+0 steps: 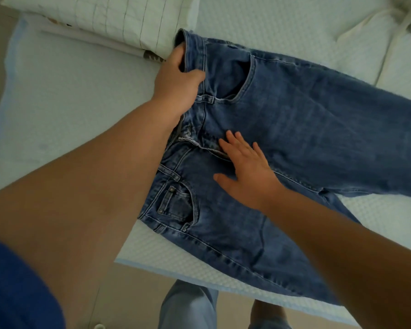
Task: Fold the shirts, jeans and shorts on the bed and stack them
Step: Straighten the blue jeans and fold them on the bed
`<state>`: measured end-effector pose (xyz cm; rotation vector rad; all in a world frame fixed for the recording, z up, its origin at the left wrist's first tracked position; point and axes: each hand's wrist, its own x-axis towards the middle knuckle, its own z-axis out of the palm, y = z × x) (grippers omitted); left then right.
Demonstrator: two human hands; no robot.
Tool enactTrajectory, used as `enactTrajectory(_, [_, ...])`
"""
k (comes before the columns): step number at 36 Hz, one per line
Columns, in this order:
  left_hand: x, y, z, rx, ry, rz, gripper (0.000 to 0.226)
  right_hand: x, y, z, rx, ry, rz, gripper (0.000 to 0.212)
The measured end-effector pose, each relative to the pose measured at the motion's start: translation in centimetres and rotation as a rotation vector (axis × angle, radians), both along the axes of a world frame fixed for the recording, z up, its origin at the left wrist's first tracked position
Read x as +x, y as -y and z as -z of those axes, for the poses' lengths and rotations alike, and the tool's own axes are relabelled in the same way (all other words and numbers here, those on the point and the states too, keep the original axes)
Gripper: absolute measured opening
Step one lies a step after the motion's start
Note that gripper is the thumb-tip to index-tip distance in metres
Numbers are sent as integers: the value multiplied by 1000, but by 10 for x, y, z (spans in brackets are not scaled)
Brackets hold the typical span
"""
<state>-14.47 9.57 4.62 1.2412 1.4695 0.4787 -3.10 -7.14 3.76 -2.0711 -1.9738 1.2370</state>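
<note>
Nearest, sleeve: a blue sleeve (pixel 14 286) fills the lower left corner, at the person's left shoulder.
Legs: pale grey-blue trousers (pixel 188 305) show below the bed's edge, standing on a tan floor (pixel 133 288).
Bed: the bed (pixel 64 103) carries a pale, dimpled cover with a light blue border along its near edge.
Jeans: the blue jeans (pixel 306 119) lie front up across the bed, waistband to the left, legs running off to the right; the near leg reaches the bed's edge.
Right hand: the right hand (pixel 249 172) lies flat on the jeans just beside the fly, fingers straight and spread, gripping nothing.
Left hand: the left hand (pixel 178 77) grasps the far end of the waistband, thumb on top of the denim and fingers curled round its edge.
Pillow: a white pillow (pixel 105 17) with thin dark lines sits at the far left, just beyond the waistband.
Far right: a crumpled white cloth (pixel 375 22), possibly a garment, lies at the top right, blurred.
</note>
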Motion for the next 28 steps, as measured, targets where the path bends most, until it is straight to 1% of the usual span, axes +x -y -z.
enactTrajectory(2, [-7,11,-7,49,-111,12,56,2,10,-8,72,-9,100,64])
enactTrajectory(5, [-20,39,-19,122,-333,66,50,6,35,-23,144,-6,284,51])
enactTrajectory(7, [-29,66,-26,199,-467,96,43,11,58,-32,124,16,349,46])
enactTrajectory(8, [-31,81,-30,211,-488,120,40,14,71,-37,88,27,369,45])
enactTrajectory(10, [-32,113,-39,166,-457,224,34,21,98,-47,2,52,409,44])
enactTrajectory(13, [-21,162,-48,64,-379,499,25,38,140,-59,-104,121,455,44])
enactTrajectory(15, [-10,187,-53,16,-355,673,22,51,165,-67,-170,162,502,44])
enactTrajectory(18, [13,209,-58,-15,-358,841,23,75,199,-78,-240,216,620,42])
enactTrajectory(21, [43,219,-60,37,-383,957,25,102,230,-84,-272,258,725,39])
enactTrajectory(23, [66,225,-61,93,-383,991,24,122,250,-84,-281,277,807,39])
enactTrajectory(25, [91,231,-60,143,-383,1006,23,143,271,-79,-296,294,887,42])
enactTrajectory(28, [128,250,-56,185,-384,1039,23,177,303,-66,-295,325,940,50])
